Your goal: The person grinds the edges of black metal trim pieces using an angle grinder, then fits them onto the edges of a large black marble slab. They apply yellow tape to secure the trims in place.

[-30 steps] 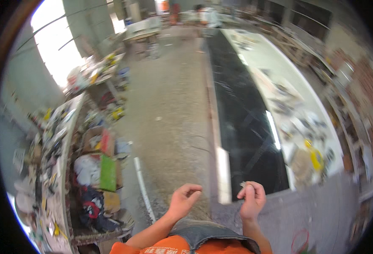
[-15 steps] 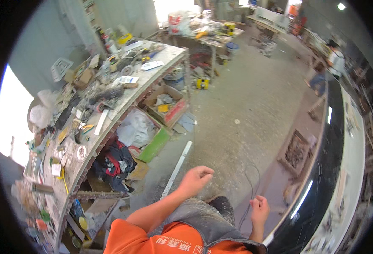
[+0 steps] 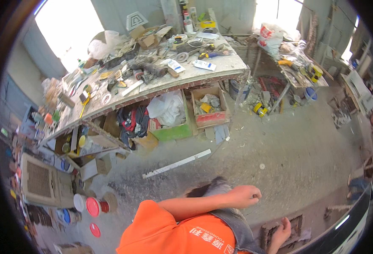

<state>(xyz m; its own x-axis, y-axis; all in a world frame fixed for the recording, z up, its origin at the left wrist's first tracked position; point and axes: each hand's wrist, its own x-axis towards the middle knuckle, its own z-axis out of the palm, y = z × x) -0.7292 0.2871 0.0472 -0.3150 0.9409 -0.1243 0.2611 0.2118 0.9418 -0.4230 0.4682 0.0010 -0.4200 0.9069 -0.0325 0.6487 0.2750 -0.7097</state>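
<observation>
My left hand (image 3: 246, 196) is in front of my body over the grey floor, its fingers curled in and nothing seen in them. Lower and to the right, my right hand (image 3: 282, 232) hangs with loosely bent fingers apart, holding nothing. It is above a dark shallow wooden crate (image 3: 300, 226) and touches nothing I can see. Ahead stands a cluttered workbench (image 3: 233, 63), out of reach of both hands. On it lie two white tubes (image 3: 176, 66) (image 3: 204, 65), a roll of tape (image 3: 181, 57) and a dark power tool (image 3: 150, 69).
A white strip (image 3: 177, 164) lies on the floor before the bench. Under the bench are a green-sided box (image 3: 172, 133) and a red-fronted box (image 3: 211, 120). At left stand a beige air cooler (image 3: 38, 180) and a red-lidded bucket (image 3: 93, 206). A black slab (image 3: 343, 230) edges the lower right.
My view has swung left, so the bench now lies across the front and the buckets and air cooler show. The black slab has shifted toward the lower right corner. Both hands stay without anything visible in them.
</observation>
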